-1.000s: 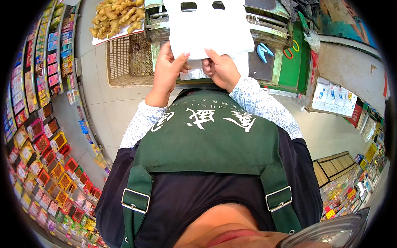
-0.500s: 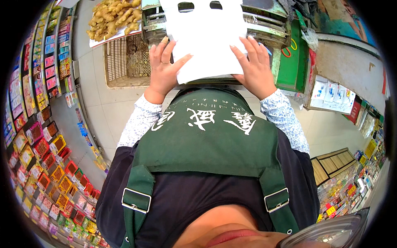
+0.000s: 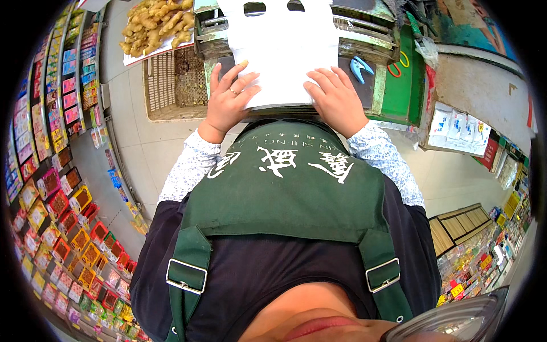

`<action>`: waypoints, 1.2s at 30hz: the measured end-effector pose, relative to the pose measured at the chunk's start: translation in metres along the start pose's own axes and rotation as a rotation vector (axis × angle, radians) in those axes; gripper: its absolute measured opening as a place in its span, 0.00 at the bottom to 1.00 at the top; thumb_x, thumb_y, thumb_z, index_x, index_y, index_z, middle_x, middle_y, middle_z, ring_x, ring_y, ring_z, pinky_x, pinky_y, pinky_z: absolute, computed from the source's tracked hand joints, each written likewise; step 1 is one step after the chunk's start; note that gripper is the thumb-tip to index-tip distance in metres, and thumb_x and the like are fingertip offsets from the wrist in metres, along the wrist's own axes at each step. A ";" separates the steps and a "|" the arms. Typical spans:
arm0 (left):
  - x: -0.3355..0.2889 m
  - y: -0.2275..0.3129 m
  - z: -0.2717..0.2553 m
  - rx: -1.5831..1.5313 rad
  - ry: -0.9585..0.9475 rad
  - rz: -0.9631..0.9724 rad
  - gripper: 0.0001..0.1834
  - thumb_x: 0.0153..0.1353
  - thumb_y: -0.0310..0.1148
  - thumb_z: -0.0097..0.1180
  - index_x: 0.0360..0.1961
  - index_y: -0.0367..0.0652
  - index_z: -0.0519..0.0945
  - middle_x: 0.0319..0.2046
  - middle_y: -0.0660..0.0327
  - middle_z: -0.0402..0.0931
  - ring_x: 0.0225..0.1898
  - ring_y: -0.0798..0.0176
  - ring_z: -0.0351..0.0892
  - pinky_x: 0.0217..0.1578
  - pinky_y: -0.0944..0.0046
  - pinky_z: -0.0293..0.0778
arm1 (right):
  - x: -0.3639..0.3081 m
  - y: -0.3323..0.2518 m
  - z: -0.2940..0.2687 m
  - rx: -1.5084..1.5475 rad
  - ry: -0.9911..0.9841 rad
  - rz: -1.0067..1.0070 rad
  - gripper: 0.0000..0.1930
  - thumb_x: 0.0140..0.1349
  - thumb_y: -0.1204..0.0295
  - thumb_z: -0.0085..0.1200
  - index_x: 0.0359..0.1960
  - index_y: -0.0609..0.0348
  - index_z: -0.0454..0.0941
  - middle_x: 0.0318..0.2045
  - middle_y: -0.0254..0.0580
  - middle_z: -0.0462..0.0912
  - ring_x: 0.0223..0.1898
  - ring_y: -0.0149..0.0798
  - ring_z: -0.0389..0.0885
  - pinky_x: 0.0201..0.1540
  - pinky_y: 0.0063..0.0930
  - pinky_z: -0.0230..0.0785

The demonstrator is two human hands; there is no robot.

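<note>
A flat white stack (image 3: 279,54), which looks like plastic bags, lies across a worn metal rack (image 3: 364,34) in front of me. Two dark cut-outs show near its far end. My left hand (image 3: 228,100) rests on its near left edge, fingers spread and curved a little. On the near right edge lies my right hand (image 3: 337,97), palm down with fingers stretched out. Neither hand is closed round the stack. Just right of my right hand is a light blue handled tool (image 3: 360,69), perhaps snips, on a dark surface.
A heap of ginger (image 3: 154,27) sits at the far left above a beige plastic basket (image 3: 161,91). Orange and yellow scissor handles (image 3: 394,70) lie on a green surface (image 3: 405,94) to the right. Shelves of colourful packets (image 3: 62,216) line the left.
My right hand has moved left and inward over the stack, uncovering the blue tool. My left hand's fingers have shifted slightly inward. The stack's near edge sits straighter and a little farther off.
</note>
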State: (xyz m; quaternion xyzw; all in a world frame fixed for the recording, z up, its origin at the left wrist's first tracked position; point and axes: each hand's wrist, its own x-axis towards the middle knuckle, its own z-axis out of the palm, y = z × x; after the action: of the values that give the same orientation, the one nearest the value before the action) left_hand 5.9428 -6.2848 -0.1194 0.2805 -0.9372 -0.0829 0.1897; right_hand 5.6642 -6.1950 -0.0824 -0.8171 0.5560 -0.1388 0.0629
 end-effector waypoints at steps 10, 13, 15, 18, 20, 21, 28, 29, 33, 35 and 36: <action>0.004 -0.001 0.008 -0.116 0.024 -0.003 0.22 0.41 0.28 0.69 0.42 0.54 0.86 0.46 0.71 0.83 0.52 0.60 0.75 0.58 0.53 0.64 | -0.003 0.025 0.012 0.200 -0.010 0.060 0.14 0.54 0.78 0.56 0.44 0.59 0.80 0.47 0.44 0.82 0.52 0.47 0.79 0.54 0.37 0.73; 0.003 0.000 0.014 -0.225 0.120 -0.158 0.18 0.44 0.27 0.69 0.40 0.52 0.86 0.39 0.69 0.83 0.43 0.60 0.75 0.49 0.57 0.66 | -0.010 0.042 0.015 0.341 0.019 0.230 0.12 0.55 0.78 0.57 0.43 0.58 0.81 0.43 0.45 0.83 0.48 0.48 0.80 0.52 0.38 0.74; 0.004 0.003 0.018 -0.262 0.120 -0.312 0.14 0.47 0.28 0.69 0.39 0.51 0.87 0.33 0.67 0.81 0.40 0.60 0.73 0.45 0.58 0.65 | -0.009 0.042 0.015 0.450 0.052 0.409 0.07 0.60 0.76 0.58 0.40 0.58 0.81 0.36 0.47 0.84 0.41 0.50 0.81 0.46 0.41 0.75; 0.011 0.006 0.032 -0.304 0.168 -0.489 0.07 0.55 0.34 0.68 0.35 0.48 0.87 0.23 0.64 0.75 0.35 0.59 0.71 0.40 0.58 0.63 | 0.000 0.034 0.020 0.319 0.071 0.547 0.05 0.61 0.74 0.58 0.38 0.58 0.81 0.35 0.47 0.83 0.37 0.50 0.80 0.42 0.43 0.73; 0.014 0.009 0.038 -0.318 0.189 -0.591 0.07 0.57 0.36 0.67 0.34 0.47 0.87 0.23 0.64 0.74 0.34 0.59 0.71 0.39 0.57 0.63 | 0.000 0.036 0.037 0.215 0.162 0.466 0.08 0.61 0.73 0.58 0.40 0.61 0.79 0.35 0.48 0.82 0.36 0.51 0.78 0.41 0.43 0.71; 0.016 0.009 0.040 -0.301 0.179 -0.586 0.07 0.58 0.36 0.66 0.34 0.46 0.86 0.24 0.63 0.75 0.34 0.59 0.71 0.39 0.57 0.63 | 0.003 0.033 0.041 0.166 0.205 0.447 0.08 0.61 0.73 0.58 0.41 0.61 0.79 0.36 0.48 0.82 0.37 0.51 0.77 0.42 0.43 0.71; 0.019 0.011 0.046 -0.180 0.262 -0.489 0.07 0.56 0.34 0.67 0.36 0.47 0.86 0.25 0.64 0.76 0.34 0.59 0.72 0.39 0.57 0.63 | 0.002 -0.011 0.042 0.162 0.287 0.029 0.22 0.59 0.74 0.56 0.56 0.62 0.74 0.56 0.48 0.75 0.60 0.49 0.71 0.64 0.42 0.64; 0.017 0.011 0.046 -0.169 0.270 -0.490 0.07 0.55 0.33 0.67 0.35 0.47 0.86 0.25 0.65 0.76 0.35 0.58 0.72 0.39 0.57 0.63 | 0.010 -0.021 0.046 0.178 0.153 -0.065 0.21 0.61 0.73 0.54 0.57 0.62 0.74 0.58 0.48 0.74 0.63 0.48 0.69 0.67 0.41 0.61; 0.016 0.016 0.046 -0.099 0.298 -0.436 0.09 0.56 0.34 0.68 0.38 0.45 0.86 0.27 0.60 0.76 0.34 0.57 0.72 0.37 0.58 0.64 | 0.014 -0.022 0.059 0.182 -0.025 -0.163 0.20 0.64 0.71 0.50 0.58 0.63 0.74 0.63 0.48 0.72 0.68 0.46 0.66 0.71 0.41 0.58; 0.018 0.017 0.047 -0.055 0.301 -0.432 0.12 0.53 0.32 0.68 0.40 0.47 0.84 0.29 0.64 0.77 0.37 0.58 0.73 0.41 0.57 0.65 | 0.012 -0.021 0.059 0.166 -0.013 -0.134 0.21 0.64 0.71 0.50 0.58 0.63 0.74 0.63 0.48 0.72 0.68 0.46 0.65 0.71 0.41 0.58; 0.019 0.018 0.046 -0.034 0.302 -0.431 0.13 0.52 0.31 0.68 0.40 0.48 0.83 0.30 0.65 0.78 0.38 0.59 0.73 0.43 0.57 0.65 | 0.011 -0.022 0.058 0.157 -0.009 -0.118 0.21 0.64 0.70 0.50 0.58 0.64 0.74 0.63 0.48 0.72 0.69 0.46 0.65 0.71 0.41 0.58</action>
State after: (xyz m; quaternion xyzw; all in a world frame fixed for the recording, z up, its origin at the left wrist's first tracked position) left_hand 5.9005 -6.2784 -0.1511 0.4796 -0.8153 -0.0945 0.3103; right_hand 5.7042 -6.1996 -0.1301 -0.8417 0.4938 -0.1817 0.1210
